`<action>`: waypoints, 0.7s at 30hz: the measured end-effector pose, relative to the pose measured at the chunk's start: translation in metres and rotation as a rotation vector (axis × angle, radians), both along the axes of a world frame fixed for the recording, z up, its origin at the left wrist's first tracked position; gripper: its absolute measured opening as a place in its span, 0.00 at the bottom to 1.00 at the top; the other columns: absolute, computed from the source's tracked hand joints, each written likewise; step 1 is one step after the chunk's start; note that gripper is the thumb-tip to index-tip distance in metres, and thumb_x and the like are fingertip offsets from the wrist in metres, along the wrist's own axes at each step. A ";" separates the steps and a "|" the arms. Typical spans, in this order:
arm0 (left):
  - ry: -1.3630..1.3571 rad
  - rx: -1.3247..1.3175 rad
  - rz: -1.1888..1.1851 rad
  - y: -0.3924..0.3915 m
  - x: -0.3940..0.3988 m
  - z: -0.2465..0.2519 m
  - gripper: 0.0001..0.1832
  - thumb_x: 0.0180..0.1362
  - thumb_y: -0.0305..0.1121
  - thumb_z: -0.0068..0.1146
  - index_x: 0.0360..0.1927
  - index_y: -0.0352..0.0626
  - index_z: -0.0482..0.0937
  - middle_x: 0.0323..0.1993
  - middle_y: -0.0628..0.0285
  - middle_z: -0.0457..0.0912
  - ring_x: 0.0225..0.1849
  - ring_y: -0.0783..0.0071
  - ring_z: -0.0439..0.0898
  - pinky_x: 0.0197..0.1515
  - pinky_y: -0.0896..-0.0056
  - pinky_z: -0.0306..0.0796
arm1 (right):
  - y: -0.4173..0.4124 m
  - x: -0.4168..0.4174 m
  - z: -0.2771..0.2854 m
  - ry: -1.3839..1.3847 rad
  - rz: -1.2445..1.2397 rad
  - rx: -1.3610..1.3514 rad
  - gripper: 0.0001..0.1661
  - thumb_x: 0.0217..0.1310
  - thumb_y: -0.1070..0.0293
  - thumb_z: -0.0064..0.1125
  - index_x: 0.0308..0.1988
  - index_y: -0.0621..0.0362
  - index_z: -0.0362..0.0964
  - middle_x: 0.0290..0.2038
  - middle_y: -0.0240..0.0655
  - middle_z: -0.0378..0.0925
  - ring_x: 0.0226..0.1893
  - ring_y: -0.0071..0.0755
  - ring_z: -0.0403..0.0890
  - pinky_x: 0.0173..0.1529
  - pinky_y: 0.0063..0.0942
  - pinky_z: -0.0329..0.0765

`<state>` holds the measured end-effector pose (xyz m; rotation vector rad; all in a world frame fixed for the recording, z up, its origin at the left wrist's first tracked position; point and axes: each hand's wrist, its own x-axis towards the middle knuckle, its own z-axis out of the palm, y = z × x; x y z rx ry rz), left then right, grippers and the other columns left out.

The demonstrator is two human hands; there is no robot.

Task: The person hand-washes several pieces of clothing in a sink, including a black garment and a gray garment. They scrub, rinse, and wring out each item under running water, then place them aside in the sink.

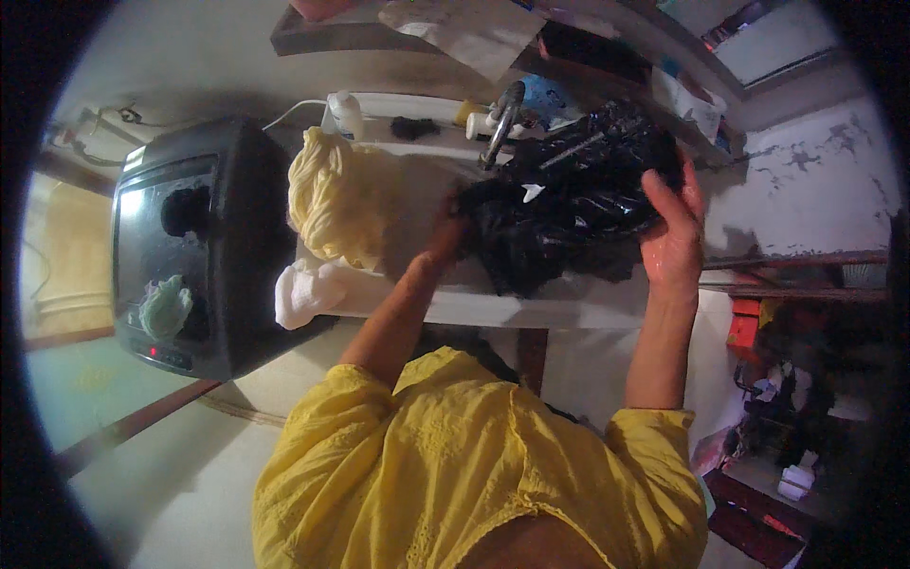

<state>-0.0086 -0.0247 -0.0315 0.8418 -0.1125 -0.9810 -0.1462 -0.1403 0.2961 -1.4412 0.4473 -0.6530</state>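
A glossy, crumpled black sheet (569, 199), wet-looking cloth or plastic, is bunched over the right part of the white sink counter (483, 310). My left hand (449, 231), shadowed and blurred, grips its left edge, and its fingertips are hidden in the folds. At the right edge my right hand (672, 231) has its wet palm turned inward, with black material between thumb and fingers. A small white patch (532, 192) shows on the sheet. Behind it rises a metal tap (503, 128). Left of my left hand lies a twisted cream cloth (330, 199).
A white cloth (306, 291) hangs over the counter's front left corner. Beyond stands a black appliance (242, 249) with a red light, a green cloth (165, 309) and a dark lump (186, 212) on its glossy top. A white bottle (345, 114) and a shelf (348, 37) are at the back.
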 end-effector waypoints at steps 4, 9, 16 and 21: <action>-0.121 0.065 -0.326 0.028 0.023 0.059 0.11 0.54 0.27 0.49 0.43 0.44 0.71 0.37 0.61 0.74 0.39 0.71 0.73 0.41 0.73 0.69 | -0.041 -0.007 -0.099 0.554 -0.095 -0.467 0.32 0.56 0.60 0.59 0.57 0.63 0.62 0.52 0.41 0.70 0.54 0.34 0.69 0.59 0.26 0.62; -0.884 0.677 0.081 0.041 0.029 0.046 0.15 0.50 0.25 0.50 0.43 0.44 0.74 0.40 0.53 0.77 0.46 0.59 0.76 0.49 0.66 0.68 | -0.066 -0.036 -0.243 0.990 0.079 -0.968 0.20 0.61 0.70 0.46 0.54 0.55 0.67 0.41 0.55 0.75 0.44 0.56 0.74 0.46 0.43 0.73; -1.254 1.123 -0.078 0.066 0.038 0.072 0.18 0.50 0.22 0.48 0.47 0.44 0.74 0.44 0.44 0.76 0.46 0.45 0.75 0.48 0.55 0.70 | -0.065 -0.060 -0.327 1.069 -0.052 -0.838 0.39 0.53 0.64 0.58 0.63 0.53 0.52 0.55 0.52 0.66 0.56 0.54 0.67 0.57 0.41 0.66; -1.035 0.851 -0.065 0.064 0.025 0.121 0.15 0.46 0.19 0.46 0.38 0.40 0.78 0.37 0.46 0.78 0.41 0.47 0.77 0.44 0.58 0.71 | -0.062 -0.028 -0.302 0.866 -0.089 -0.349 0.34 0.50 0.59 0.63 0.56 0.59 0.63 0.46 0.43 0.75 0.45 0.38 0.75 0.49 0.34 0.72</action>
